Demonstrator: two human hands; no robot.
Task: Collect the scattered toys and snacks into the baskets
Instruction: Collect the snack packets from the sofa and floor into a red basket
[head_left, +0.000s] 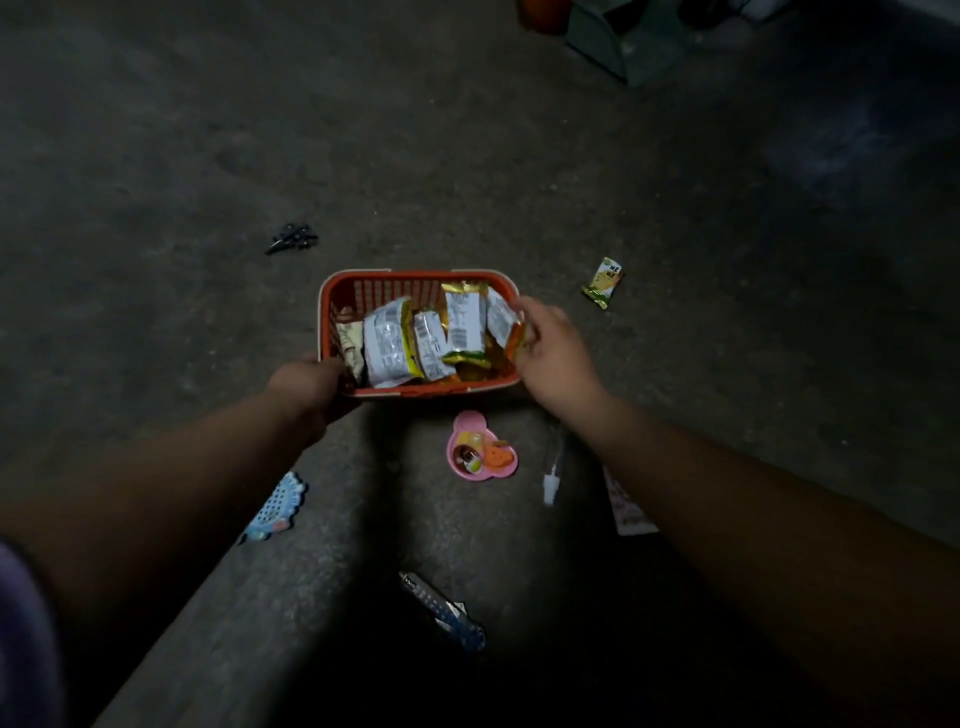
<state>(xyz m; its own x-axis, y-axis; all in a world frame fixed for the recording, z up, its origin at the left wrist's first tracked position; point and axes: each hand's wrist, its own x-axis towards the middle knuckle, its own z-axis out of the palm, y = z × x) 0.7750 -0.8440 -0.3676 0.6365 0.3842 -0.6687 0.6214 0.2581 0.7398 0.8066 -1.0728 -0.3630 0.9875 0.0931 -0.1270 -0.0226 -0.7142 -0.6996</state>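
An orange slatted basket (374, 293) is seen on the grey floor (467, 156), at the middle of the view. It is filled with snack packets (384, 343), most of them stood on end and leaning against one another, white backs with printed text turned to the camera and yellow-green sealed ends showing.

The near left corner of the basket is gripped by the left hand (306, 382), whose fingers are curled over the rim and hidden inside it. At the right rim, the rightmost packet (500, 314) is held by the right hand (548, 348): the fingers are bent round its upper edge and the thumb is set against its orange lower end, the packet being partly inside the basket.

Just beyond the right hand, one loose snack packet (603, 283), green and yellow, is left on the floor, apart from the basket. Close in front of the basket's near wall a pink toy plate (480, 447) with small play-food pieces on it is found, and beside it, to the right, a small white object (550, 478) that cannot be made out. A pale printed card (626, 512) is partly covered by the right forearm. A blue perforated toy (275, 506) is seen below the left forearm, and a dark wrapper (441, 608) lies nearest the camera. A small black toy (292, 238) lies beyond the basket, to the left.
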